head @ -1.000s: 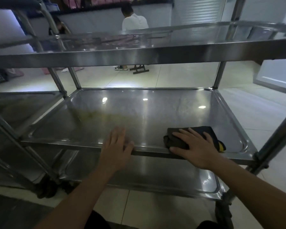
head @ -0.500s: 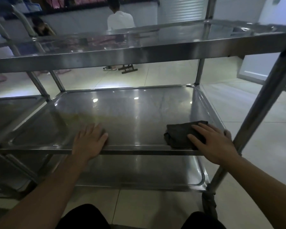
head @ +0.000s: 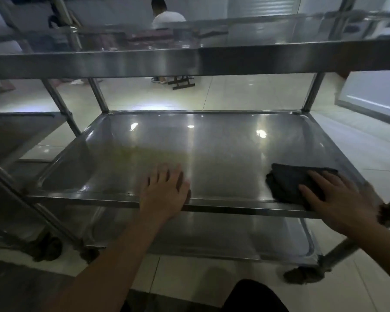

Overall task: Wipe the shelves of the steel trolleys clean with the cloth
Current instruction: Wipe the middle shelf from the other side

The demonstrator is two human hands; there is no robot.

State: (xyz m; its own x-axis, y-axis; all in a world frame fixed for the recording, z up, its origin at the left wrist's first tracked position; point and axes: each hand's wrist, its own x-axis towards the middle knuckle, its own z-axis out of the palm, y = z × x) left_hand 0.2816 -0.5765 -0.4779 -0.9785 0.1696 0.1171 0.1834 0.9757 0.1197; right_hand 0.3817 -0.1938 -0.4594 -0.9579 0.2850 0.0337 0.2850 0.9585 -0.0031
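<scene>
A steel trolley stands in front of me with three shelves. Its middle shelf is a shallow tray with a yellowish smear left of centre. A dark folded cloth lies at the shelf's front right corner. My right hand presses flat on the cloth with straight fingers. My left hand rests flat on the shelf's front edge, near the middle, fingers spread. The top shelf runs across above; the bottom shelf shows below.
A second steel trolley stands close on the left. Upright posts frame the shelf corners, and castors sit on the tiled floor. A person in a white shirt sits far behind. A white panel stands at right.
My right hand and the cloth stay at the shelf's front right corner, pushed slightly right from a second ago. My left hand stays on the front edge. The camera view has swung back.
</scene>
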